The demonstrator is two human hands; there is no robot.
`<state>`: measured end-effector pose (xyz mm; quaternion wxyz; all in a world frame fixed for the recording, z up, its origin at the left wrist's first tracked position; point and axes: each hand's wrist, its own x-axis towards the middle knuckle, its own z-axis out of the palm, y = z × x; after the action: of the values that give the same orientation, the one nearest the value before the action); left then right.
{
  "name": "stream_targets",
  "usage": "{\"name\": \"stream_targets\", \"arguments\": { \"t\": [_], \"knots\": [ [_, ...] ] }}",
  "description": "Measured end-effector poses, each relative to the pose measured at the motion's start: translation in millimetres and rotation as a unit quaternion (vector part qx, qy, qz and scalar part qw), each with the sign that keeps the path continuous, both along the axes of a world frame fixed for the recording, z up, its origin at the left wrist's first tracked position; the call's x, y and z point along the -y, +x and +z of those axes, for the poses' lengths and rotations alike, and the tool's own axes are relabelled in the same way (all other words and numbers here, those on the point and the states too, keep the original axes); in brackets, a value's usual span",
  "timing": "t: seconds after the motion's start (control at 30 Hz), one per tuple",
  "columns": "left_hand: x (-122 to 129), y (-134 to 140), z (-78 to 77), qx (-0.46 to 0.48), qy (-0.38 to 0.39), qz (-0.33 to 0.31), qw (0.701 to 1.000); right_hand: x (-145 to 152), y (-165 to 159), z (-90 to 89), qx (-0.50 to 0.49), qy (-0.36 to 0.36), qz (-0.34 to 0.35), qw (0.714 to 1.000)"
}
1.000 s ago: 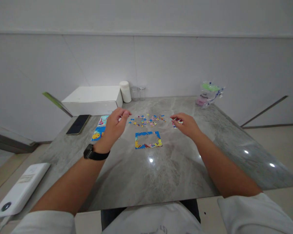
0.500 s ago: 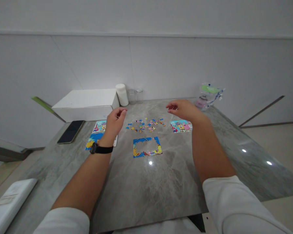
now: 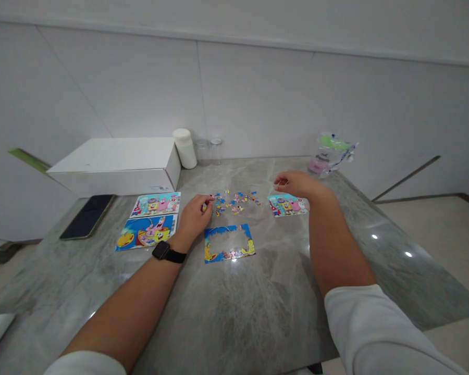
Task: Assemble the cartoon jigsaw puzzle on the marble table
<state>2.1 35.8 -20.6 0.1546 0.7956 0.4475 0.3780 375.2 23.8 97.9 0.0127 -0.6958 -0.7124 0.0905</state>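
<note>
- Holding left hand point(image 3: 193, 216) half-curled at the puzzle pieces point(image 3: 237, 210); cannot tell if gripping any.
- Holding right hand point(image 3: 297, 183) loosely curled near the picture card point(image 3: 285, 207), contents unclear.
- Laid toward the table's point(image 3: 258, 312) near edge, presumably for easy reach: puzzle frame point(image 3: 226, 257).

Left of our left hand point(image 3: 195, 216) we see a smartphone point(image 3: 88, 216); beyond that hand, a white box point(image 3: 117, 155), white canister point(image 3: 185, 149), two glasses point(image 3: 216, 154); beyond our right hand point(image 3: 296, 183), a plastic bag point(image 3: 330, 152).
</note>
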Motion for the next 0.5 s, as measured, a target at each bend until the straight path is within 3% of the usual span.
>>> {"name": "stream_targets", "arguments": {
  "t": [0.23,0.5],
  "knots": [
    [-10,-5,-5.5,-0.005,0.007,-0.001,1.0,-17,-22,-34.4,0.043,-0.035,0.037,0.998],
    [-12,-6,-7.4,-0.007,0.008,-0.003,1.0,-31,-50,-82.6,0.048,0.032,0.031,0.998]
  ]
}}
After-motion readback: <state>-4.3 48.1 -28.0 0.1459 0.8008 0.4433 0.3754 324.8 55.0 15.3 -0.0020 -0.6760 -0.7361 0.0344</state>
